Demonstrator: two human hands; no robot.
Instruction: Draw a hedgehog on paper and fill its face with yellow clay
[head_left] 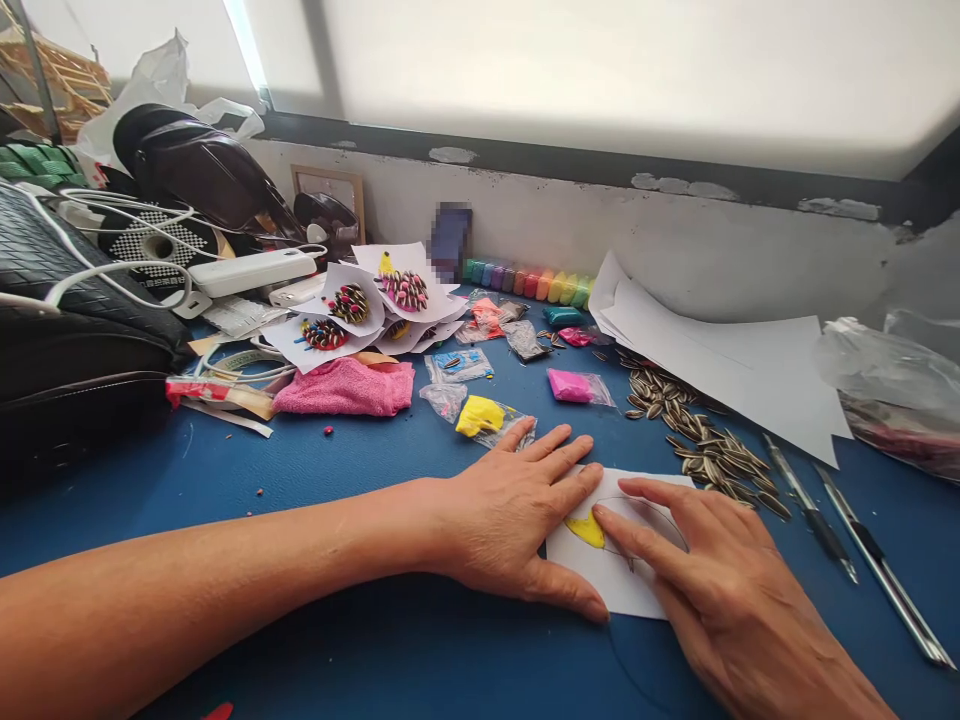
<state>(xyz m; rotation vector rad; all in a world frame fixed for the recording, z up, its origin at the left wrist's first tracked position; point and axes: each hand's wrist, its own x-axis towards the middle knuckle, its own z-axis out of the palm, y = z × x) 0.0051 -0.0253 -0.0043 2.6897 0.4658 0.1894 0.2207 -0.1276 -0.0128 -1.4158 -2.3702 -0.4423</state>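
A small white sheet of paper with a pen outline lies on the blue tabletop. Flat yellow clay covers one part of the drawing. My left hand rests with fingers spread, its thumb and a finger on the paper's left side. My right hand reaches over the right side, and its index fingertip touches the yellow clay's edge. Its fingers are apart and hold nothing; the lower ones are partly hidden. Just beyond my left fingers sits a lump of yellow clay on a plastic bag.
Sunflower seeds lie in a pile right of the paper, near two pens. Behind are bagged pink clay, white sheets and a row of coloured clay. A pink cloth and seed-covered pictures are at left.
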